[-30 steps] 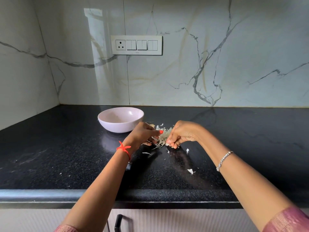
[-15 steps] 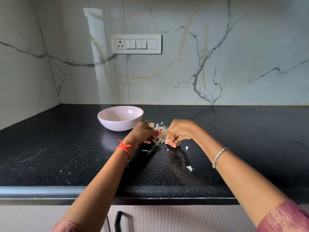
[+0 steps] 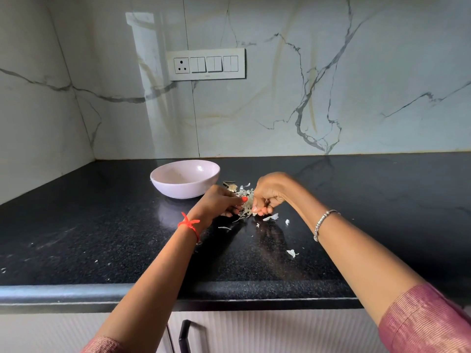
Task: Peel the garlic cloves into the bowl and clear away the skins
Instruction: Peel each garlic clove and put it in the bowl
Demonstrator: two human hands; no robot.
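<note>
Item 1. Bowl (image 3: 178,191): pale, round, set on the black counter (image 3: 102,238) towards the back and left of the middle. It stands just left of both hands and is touched by neither. Its floor is hidden by the near wall, so its contents cannot be told.

Item 2. Pile of skins (image 3: 245,198): papery white shreds, heaped on the counter just right of the bowl and enclosed between the two hands. A pale stub of garlic (image 3: 231,187) is seen at its far edge.

Item 3. Left hand (image 3: 219,201): fingers are curled, and the pile's left side is pinched by thumb and fingertips. A red thread (image 3: 190,224) is tied at the wrist.

Item 4. Right hand (image 3: 270,193): knuckles are raised and the fingers curled under, closed on the pile's right side. Whether a clove is held inside cannot be told. A silver bracelet (image 3: 323,220) is worn on the forearm.

Item 5. Loose flakes (image 3: 270,217): scattered on the counter nearer the front edge, apart from the pile; one larger flake (image 3: 291,253) lies beside the right forearm.

Item 6. Switch panel (image 3: 206,64): fixed to the marble wall (image 3: 382,72) above the bowl.

Item 7. Cupboard handle (image 3: 184,336): black, seen below the counter edge.
</note>
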